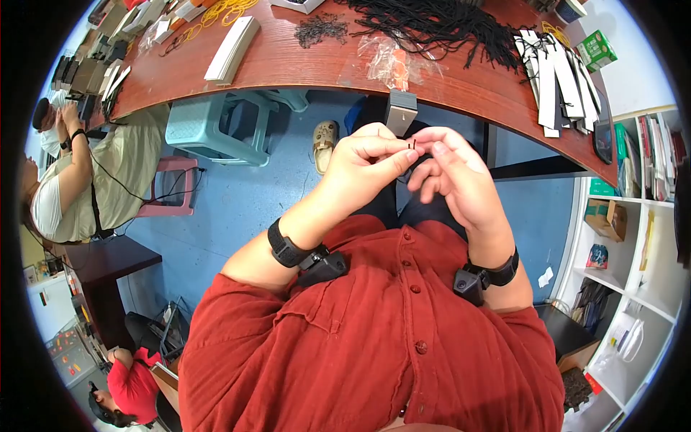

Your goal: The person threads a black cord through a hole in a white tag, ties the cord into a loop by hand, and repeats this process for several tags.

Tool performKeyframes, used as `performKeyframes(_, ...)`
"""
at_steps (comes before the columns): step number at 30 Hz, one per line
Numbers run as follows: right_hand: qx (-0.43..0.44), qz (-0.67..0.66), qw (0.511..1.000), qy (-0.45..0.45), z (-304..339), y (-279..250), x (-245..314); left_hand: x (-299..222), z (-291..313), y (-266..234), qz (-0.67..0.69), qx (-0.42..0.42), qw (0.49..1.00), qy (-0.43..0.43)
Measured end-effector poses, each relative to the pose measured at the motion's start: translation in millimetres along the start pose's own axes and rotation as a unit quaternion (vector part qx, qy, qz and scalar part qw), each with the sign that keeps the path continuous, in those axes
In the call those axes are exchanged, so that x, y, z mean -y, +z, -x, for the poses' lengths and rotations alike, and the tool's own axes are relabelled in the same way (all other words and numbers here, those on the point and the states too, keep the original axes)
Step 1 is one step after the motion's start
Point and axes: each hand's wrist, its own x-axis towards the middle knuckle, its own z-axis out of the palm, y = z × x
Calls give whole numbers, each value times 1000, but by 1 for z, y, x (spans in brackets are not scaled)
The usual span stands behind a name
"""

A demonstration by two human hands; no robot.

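Over my lap, my left hand (368, 162) pinches a small thin black piece (412, 145) between thumb and forefinger. Its exact kind is too small to make out. My right hand (459, 176) meets it from the other side, with thumb and forefinger bent close to the same piece and the other fingers curled. Whatever lies between the right fingertips is hidden. Just beyond the hands, a small box (402, 114) with a grey top and pale front stands at the table's near edge.
On the reddish-brown table (302, 68) lie black cords (432, 29), small dark pieces (320, 30), clear plastic bags (389, 61), white strips (232, 50) and tags (565, 83). Teal stools (198, 129) stand below. White shelves (626, 266) are at right; a co-worker (72, 173) sits left.
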Motion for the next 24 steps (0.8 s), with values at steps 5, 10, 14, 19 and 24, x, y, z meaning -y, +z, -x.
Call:
performKeyframes(5, 46, -7, 998, 44, -6, -5, -8, -1, -2, -1, 9, -13, 1000, -5)
performKeyframes(10, 25, 17, 998, 46, -8, 1, -2, -8, -10, -13, 195, 16, 966, -167)
performKeyframes(14, 37, 71, 996, 42, -7, -7, 3, -7, -66, -60, -302, -108, 930, 180)
performKeyframes(19, 57, 143, 988, -7, -1, -6, 3, -15, -109, -92, -525, -91, 832, 157)
performKeyframes(24, 67, 99, 993, 20, 5, -8, -3, -8, -113, -89, -589, -71, 797, 114)
